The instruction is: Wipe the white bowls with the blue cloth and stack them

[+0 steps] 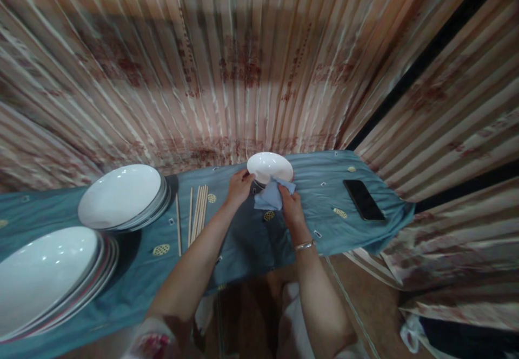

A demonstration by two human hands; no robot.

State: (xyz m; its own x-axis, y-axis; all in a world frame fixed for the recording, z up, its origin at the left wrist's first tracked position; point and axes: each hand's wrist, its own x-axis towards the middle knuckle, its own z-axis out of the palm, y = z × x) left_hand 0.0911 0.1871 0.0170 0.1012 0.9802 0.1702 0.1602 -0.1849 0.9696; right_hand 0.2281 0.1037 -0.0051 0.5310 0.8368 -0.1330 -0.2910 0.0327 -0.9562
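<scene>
White and glossy, the bowl [267, 165] stood near the far edge of the worktop [332, 234], between the person's two hands, its hollow tipped somewhat toward them. Both arms reached forward over the near edge, the left forearm slanting up to the right and the right one up to the left, so that the hands came close together. The left hand [240, 187] had its grip closed on the bowl's left rim, fingers and thumb at the edge. The right hand [290, 203], with a bracelet [305, 245] at the wrist, had its grip pinched on a pale blue cloth [269, 197]. That cloth lapped over the bowl's near rim toward the right and hung down in front, hiding part of the base.

To the left, the far stack [121, 194] of white dishes leaned slightly, several rims showing below the top one. Nearer, the near stack [48, 275] was cut off by the picture's edge; its dishes nested inside one another, with a red line along the rims. Between the far stack and the left forearm lay wooden sticks [198, 210], most of them bunched. On the right lay a black phone [364, 200].
</scene>
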